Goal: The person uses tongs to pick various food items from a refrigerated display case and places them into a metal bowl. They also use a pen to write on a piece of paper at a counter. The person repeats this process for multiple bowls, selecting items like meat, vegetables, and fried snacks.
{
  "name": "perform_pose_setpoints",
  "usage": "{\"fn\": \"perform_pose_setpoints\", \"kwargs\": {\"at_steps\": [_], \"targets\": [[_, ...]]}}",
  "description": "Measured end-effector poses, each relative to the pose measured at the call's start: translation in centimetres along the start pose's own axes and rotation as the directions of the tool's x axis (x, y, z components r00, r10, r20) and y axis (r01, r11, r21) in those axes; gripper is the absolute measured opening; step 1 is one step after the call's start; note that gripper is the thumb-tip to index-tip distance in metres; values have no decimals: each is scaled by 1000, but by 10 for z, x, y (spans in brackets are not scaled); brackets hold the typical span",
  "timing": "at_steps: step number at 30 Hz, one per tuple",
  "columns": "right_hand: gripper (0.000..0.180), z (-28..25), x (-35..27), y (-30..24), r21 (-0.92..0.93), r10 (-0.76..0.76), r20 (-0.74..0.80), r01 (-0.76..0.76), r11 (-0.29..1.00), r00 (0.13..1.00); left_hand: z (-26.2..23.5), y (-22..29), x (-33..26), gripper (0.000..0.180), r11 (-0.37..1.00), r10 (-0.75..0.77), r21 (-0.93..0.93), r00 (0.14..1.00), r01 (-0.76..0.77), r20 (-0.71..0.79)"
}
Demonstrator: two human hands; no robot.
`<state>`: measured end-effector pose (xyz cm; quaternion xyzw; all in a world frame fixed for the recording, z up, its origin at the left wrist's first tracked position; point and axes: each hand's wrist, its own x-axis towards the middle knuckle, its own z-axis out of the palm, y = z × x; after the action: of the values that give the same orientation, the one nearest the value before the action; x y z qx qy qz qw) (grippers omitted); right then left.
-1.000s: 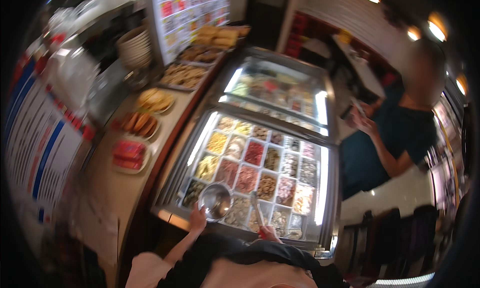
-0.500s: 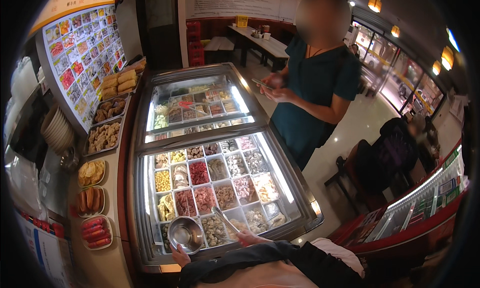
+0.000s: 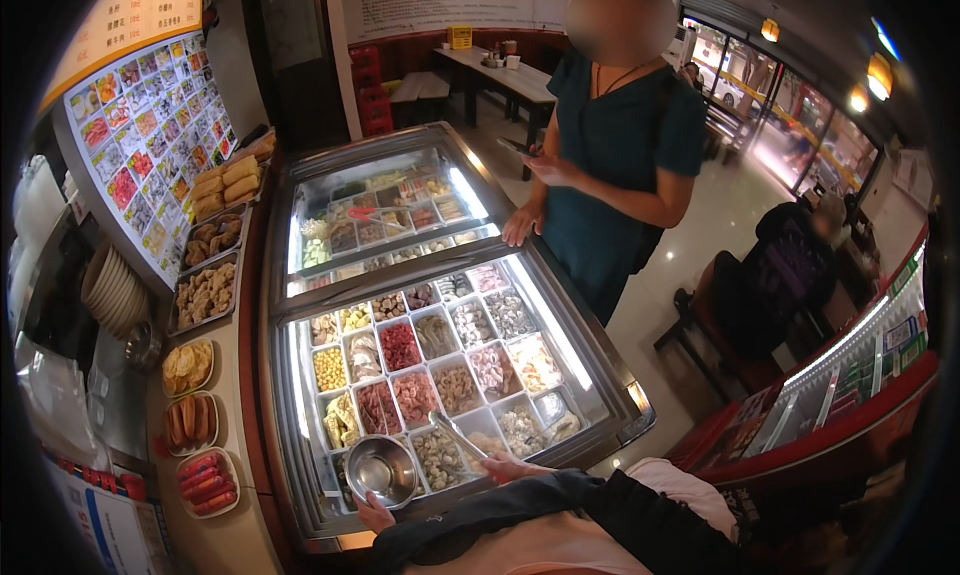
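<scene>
My left hand (image 3: 376, 513) grips the rim of a round stainless-steel bowl (image 3: 382, 467) from below. The bowl looks empty and sits over the near left corner of a lit display case (image 3: 300, 445). In my right hand (image 3: 508, 467) is a pair of metal tongs (image 3: 458, 437), pointing left and away over the food. Their tips are above the near rows of white compartments, close to a compartment of pale grey pieces (image 3: 437, 459). Whether the tips touch any food, I cannot tell. Dark red meat (image 3: 400, 346) fills a compartment farther back.
A person in a dark teal top (image 3: 620, 125) stands at the case's far right side, a phone in one hand. Along the left counter are plates of red-wrapped sausages (image 3: 208, 481), browned sausages (image 3: 190, 422) and fried pieces (image 3: 205, 295). A red-edged refrigerated case (image 3: 820, 425) stands at right.
The person across from me has lowered one hand from the phone to the case's edge. My hands still hold the bowl and tongs in nearly the same place; the view has shifted slightly.
</scene>
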<state>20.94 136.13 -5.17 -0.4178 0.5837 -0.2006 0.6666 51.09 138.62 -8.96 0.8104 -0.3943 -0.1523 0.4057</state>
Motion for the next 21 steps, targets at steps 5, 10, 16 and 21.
{"fn": "perform_pose_setpoints", "kwargs": {"at_steps": [5,10,16,21], "targets": [[40,-2,-1,6,41,59,20,-60,997,998,-2,9,-3,43,1000,-1,-7,1000,1,19],[37,-13,42,52,5,81,103,-82,997,991,4,10,-2,43,999,9,-34,1000,-8,27],[39,-3,25,28,19,49,90,-51,999,995,0,-2,-1,43,1000,7,-16,1000,-7,-2],[38,-7,37,45,31,39,82,-42,999,996,0,11,-3,41,1000,14,-24,1000,-13,23]]}}
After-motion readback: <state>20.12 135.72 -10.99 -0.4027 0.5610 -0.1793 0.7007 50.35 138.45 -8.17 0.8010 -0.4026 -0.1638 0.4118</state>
